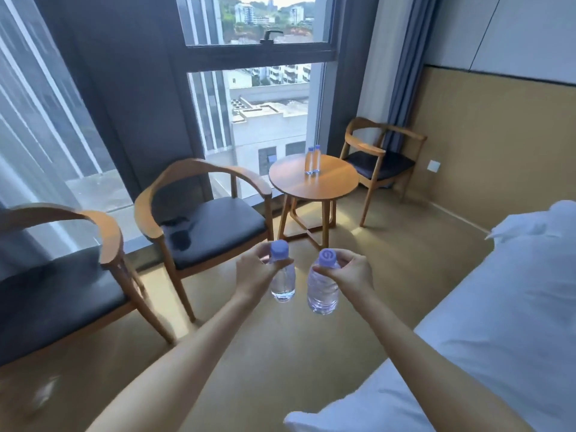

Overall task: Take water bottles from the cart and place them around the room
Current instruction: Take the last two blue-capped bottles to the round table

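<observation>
Head view: bottle necks (280,261) between fingers (265,252)

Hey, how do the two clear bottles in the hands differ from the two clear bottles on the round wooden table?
The two clear purple-capped bottles in the hands hang in the air, while the two clear purple-capped bottles on the round wooden table stand on its top. The held pair is apart, one in the left hand and one in the right hand, while the table pair stands close together, untouched. All four look alike: clear, with purple caps.
</observation>
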